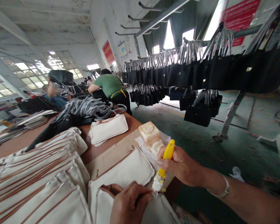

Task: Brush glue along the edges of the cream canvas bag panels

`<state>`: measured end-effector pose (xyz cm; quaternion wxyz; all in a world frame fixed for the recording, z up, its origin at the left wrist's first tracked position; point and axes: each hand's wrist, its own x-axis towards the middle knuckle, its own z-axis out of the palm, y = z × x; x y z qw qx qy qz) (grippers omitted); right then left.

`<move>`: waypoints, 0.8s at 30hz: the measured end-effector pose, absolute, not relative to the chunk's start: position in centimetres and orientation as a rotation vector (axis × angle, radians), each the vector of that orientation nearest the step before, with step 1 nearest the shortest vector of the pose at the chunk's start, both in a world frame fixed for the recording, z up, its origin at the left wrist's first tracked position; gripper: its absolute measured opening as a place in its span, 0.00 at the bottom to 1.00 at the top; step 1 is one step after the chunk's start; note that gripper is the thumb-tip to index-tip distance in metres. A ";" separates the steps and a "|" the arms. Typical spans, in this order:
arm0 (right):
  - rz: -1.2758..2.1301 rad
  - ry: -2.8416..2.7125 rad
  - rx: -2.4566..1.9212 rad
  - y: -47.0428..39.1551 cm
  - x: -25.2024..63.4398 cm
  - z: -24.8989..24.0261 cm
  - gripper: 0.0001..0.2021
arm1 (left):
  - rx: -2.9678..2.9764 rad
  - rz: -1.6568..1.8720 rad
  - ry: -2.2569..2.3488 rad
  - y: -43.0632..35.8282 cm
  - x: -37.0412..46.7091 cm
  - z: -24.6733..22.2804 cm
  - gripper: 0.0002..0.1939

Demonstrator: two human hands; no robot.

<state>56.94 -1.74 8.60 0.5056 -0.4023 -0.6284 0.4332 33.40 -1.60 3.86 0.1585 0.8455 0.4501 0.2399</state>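
My right hand is closed around the yellow handle of a glue brush. White paste coats its bristles, which meet the edge of a cream fabric pouch with a brown lining. Pinching that same edge, just left of the bristles, is my left hand; it covers part of the pouch. Another cream pouch lies flat just beyond. Past my right hand a stained, cream-coloured plastic container rests on a white sheet at the table's edge.
Overlapping cream pouches fill the table's left side. A small pouch stack lies farther back, near black bags with wrapped handles. Black handbags hang from a rack at right. A person in a green shirt bends over beyond the table.
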 end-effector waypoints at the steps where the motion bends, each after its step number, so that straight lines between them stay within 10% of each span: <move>1: 1.037 -1.559 -0.957 -1.9 57.3 9.1 0.09 | 2.401 0.666 1.293 -1.6 33.6 3.9 0.15; 16: 1.106 -1.390 -0.867 -0.9 58.6 9.6 0.07 | 2.406 0.380 1.377 -1.3 33.7 5.0 0.12; 24: 0.837 -0.706 -0.676 -2.9 62.4 12.9 0.07 | 2.267 0.525 1.284 2.2 33.5 15.4 0.12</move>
